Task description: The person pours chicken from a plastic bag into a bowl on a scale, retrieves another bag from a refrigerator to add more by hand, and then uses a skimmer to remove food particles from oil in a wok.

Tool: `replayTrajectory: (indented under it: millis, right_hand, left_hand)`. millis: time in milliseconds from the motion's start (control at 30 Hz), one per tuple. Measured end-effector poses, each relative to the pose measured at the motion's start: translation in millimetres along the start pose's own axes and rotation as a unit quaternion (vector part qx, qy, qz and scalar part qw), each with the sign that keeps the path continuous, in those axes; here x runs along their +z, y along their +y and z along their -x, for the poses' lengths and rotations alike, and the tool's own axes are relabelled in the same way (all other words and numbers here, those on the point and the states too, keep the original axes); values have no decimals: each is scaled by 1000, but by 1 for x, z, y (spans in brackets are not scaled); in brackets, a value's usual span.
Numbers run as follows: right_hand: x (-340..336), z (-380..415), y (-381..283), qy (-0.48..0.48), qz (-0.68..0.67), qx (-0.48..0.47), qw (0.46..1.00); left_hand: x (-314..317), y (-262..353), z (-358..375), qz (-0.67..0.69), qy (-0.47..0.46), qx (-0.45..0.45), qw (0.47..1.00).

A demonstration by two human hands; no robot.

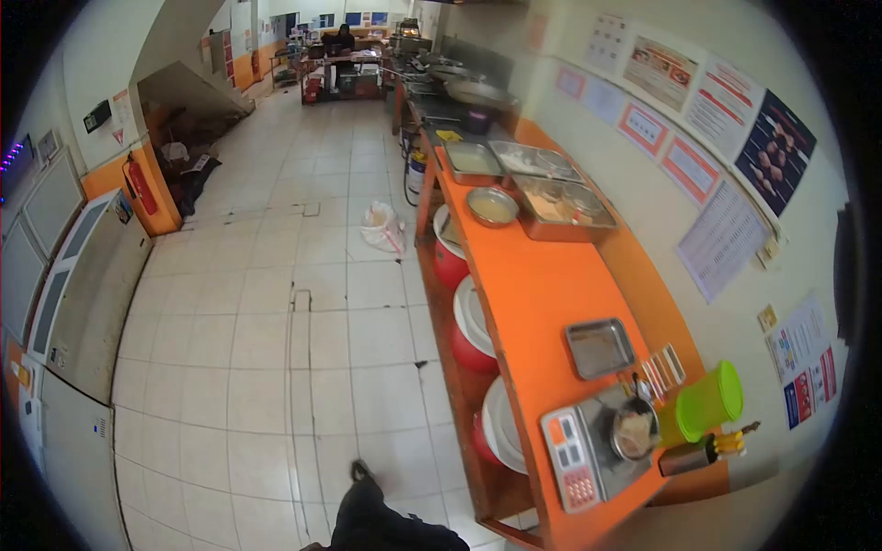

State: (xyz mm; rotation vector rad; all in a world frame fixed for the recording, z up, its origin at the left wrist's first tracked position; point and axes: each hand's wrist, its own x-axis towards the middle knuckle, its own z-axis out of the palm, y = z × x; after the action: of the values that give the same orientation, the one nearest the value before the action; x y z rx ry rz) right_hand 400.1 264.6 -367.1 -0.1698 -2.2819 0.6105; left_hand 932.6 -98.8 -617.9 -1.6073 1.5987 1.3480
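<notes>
Neither of my hands shows in the head view. At the bottom edge, part of my dark clothing [375,519] and one dark shoe [362,469] appear over the tiles. To the right stands an orange counter [542,303]. On its near end is a digital scale [574,459], with a metal bowl [634,430] of pale contents on it. Behind the scale lies a shallow metal tray [600,347]. Farther along are a round metal bowl [492,208] and several rectangular metal pans, one with a tan, crumbly filling [551,204].
Red tubs with white lids [501,422] stand under the counter. A white bag [382,230] sits on the tiled floor [230,349]. Left are chest freezers [92,294] and a fire extinguisher [141,186]. A lime-green container [707,404] and a knife holder [689,457] flank the scale. A person [343,41] is far back.
</notes>
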Motion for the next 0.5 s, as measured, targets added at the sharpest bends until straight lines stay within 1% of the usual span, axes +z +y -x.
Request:
replayTrajectory:
  millis: [100,200,233,300,333,367,433,500]
  right_hand:
    - [90,61,-122,-51,-29,19,998]
    - [172,118,-226,-217,-56,-27,974]
    - [197,136,-258,-270,-63,-40,960]
    - [249,168,-318,-374,-65,-66,923]
    - [277,183,-342,-422,-64,-74,901]
    - [304,197,-366,-467,-60,-81,879]
    - [362,223,-407,-546,-40,-87,832]
    - [424,245,-443,-611,-18,-91,786]
  left_hand:
    - [-96,43,-68,-32,-25,44,998]
    - [-201,103,-158,-120,-62,99,986]
    - [-233,126,-187,-156,-54,117,979]
    - [-277,166,-280,-199,84,136,967]
    - [-340,220,-246,-137,38,155,978]
    - [-364,242,-272,-35,108,203,973]
    - [-435,305,-302,5,97,245,965]
    - [-496,327,-350,-139,185,346,909]
